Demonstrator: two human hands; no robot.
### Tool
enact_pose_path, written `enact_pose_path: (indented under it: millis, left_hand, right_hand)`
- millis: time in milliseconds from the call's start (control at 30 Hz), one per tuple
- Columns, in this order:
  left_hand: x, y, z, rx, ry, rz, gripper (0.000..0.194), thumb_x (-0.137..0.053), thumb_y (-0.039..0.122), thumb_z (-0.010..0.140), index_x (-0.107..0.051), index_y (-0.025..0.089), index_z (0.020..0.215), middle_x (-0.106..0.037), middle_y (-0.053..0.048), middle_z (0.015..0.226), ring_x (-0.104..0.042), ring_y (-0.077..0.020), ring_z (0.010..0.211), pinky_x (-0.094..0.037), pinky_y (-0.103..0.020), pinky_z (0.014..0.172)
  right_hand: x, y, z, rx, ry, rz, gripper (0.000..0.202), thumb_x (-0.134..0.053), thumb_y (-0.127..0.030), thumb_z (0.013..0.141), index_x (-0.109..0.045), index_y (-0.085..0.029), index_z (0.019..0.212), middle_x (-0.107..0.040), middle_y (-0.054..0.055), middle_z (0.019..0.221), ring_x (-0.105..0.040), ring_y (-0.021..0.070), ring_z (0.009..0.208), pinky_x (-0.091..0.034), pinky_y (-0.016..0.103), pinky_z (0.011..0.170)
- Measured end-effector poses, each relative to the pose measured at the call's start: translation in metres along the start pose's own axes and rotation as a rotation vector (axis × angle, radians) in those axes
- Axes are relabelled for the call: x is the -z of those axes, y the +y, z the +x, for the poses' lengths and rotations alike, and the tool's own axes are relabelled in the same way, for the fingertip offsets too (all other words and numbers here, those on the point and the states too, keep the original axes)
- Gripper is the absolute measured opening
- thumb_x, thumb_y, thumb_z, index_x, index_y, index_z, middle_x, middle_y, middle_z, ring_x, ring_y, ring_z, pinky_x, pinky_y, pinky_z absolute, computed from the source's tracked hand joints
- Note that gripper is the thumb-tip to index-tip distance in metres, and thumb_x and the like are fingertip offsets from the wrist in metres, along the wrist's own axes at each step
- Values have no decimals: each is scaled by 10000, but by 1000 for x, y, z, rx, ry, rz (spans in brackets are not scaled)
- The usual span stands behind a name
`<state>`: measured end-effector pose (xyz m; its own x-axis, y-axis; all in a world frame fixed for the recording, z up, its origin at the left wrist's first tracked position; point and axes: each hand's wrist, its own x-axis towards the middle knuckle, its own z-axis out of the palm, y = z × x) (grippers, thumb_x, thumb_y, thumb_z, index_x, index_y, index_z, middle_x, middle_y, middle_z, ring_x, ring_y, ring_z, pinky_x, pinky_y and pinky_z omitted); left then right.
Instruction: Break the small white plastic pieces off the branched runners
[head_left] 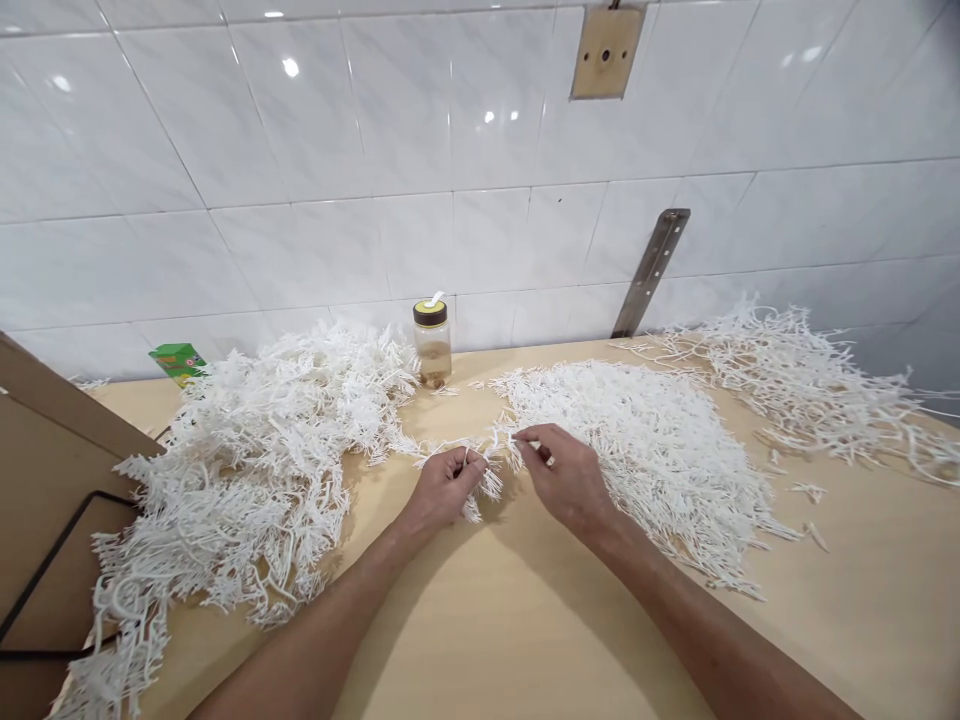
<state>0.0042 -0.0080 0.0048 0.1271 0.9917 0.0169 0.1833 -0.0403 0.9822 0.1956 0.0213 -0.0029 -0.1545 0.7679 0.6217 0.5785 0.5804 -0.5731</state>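
My left hand (444, 487) is closed, thumb and forefinger pinching a white branched strand (489, 482) with many thin short prongs. Just to its right, my right hand (568, 478) pinches at the strand's far end; what exactly lies between its fingertips is too small to make out. On the left lies a large tangled heap of white branched strands (247, 470), reaching toward my left hand. Behind and beside my right hand spreads a flatter pile of short thin white pieces (660, 440).
Long, mostly bare white strands (810, 380) lie in a heap at the far right. A clear jar with a dark-rimmed yellow lid (433, 345) stands near the tiled wall. A green packet (178, 362) and a brown box-like panel (67, 480) are at left. A metal bracket (651, 273) leans against the wall.
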Motion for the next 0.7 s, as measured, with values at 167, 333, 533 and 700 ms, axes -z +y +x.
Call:
enact_pose_path:
  millis: [167,333,533,700]
  left_hand:
    - [0,-4,3,-29,-32,-26,361,-601,505,796,-579,158,697,-438,30,584,-385,-98,552,-313,-224,526]
    - [0,-8,4,-56,-62,-22,371,-588,493,820,-531,166,655,-399,42,572,-350,-92,544,-291,-224,523]
    - [-1,-7,2,-49,-92,-11,375,-584,502,831,-536,164,674,-422,39,582,-369,-96,551,-294,-230,533]
    - [0,-4,2,-43,-100,-17,422,-590,535,815,-479,174,626,-407,40,566,-352,-91,541,-280,-228,522]
  right_hand:
    - [-19,-14,-13,-143,-192,175,176,-582,-294,879,-712,-200,953,-736,70,952,-638,158,664,-527,298,643]
    - [-20,-13,-12,-318,-256,307,219,-594,-362,861,-718,-196,929,-723,45,800,-642,171,648,-520,292,608]
    - [-18,-10,-11,-300,-231,237,197,-565,-341,861,-694,-191,863,-693,30,732,-612,163,608,-481,274,556]
    - [-16,-10,-9,-325,-362,338,259,-507,-312,884,-692,-184,1013,-626,-18,606,-516,120,441,-435,240,448]
